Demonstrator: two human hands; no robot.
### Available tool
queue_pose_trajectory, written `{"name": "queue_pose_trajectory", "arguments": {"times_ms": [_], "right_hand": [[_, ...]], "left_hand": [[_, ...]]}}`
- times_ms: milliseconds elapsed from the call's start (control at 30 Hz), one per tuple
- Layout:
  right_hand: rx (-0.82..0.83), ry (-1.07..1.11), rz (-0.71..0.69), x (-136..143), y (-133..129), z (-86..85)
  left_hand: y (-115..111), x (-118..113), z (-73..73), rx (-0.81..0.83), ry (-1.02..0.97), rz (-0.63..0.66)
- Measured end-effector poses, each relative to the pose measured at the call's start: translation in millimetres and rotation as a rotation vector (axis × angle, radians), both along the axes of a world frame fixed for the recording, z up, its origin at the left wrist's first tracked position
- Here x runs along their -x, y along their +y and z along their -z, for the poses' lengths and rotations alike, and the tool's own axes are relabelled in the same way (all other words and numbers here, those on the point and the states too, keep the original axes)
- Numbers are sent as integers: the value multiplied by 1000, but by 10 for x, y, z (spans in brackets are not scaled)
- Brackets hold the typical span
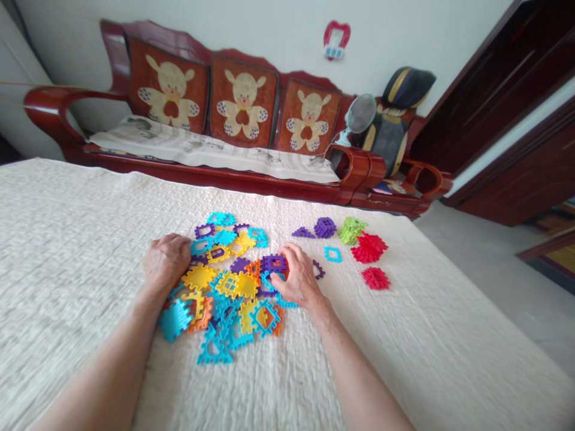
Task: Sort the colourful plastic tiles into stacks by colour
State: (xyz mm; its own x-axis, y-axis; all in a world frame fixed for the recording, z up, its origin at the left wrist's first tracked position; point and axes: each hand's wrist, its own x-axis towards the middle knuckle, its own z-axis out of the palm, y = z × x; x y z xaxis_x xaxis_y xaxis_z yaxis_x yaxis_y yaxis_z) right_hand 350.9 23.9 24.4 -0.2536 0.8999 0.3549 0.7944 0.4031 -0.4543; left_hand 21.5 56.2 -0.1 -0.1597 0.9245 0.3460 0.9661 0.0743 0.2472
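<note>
A loose heap of notched plastic interlocking tiles in blue, yellow, purple and orange lies on the cloth-covered table. My left hand (168, 258) rests against the heap's left edge, fingers curled together; whatever is beneath them is hidden. At the opposite side, my right hand (300, 274) has its thumb and fingers bent around a purple window tile (273, 263). Between the hands lie a yellow window tile (229, 284) and a plain yellow tile (200, 277). Closer to me are a blue triangular tile (214, 350) and a blue frame tile (265, 317).
Sorted stacks stand to the right: purple tiles (324, 227), green tiles (351, 230) and red tiles (369, 246). A blue square frame (333, 254) lies near them. Beyond the white quilted tablecloth (90, 239) are a wooden sofa (215, 173) and a small fan (361, 114).
</note>
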Motion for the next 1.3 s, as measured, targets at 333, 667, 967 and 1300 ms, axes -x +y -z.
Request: {"name": "queue_pose_trajectory", "arguments": {"times_ms": [333,667,967,1300], "right_hand": [[-7,58,-94,-57,60,73],[-43,-61,-53,43,4,38],[-56,-33,-12,137,-8,69],[-176,166,-52,132,1,41]], "left_hand": [[-8,-22,-10,1,-29,-33],[1,-14,-16,21,-13,-11],[0,-28,-22,2,-7,-14],[1,-33,-17,-11,-11,-33]]}}
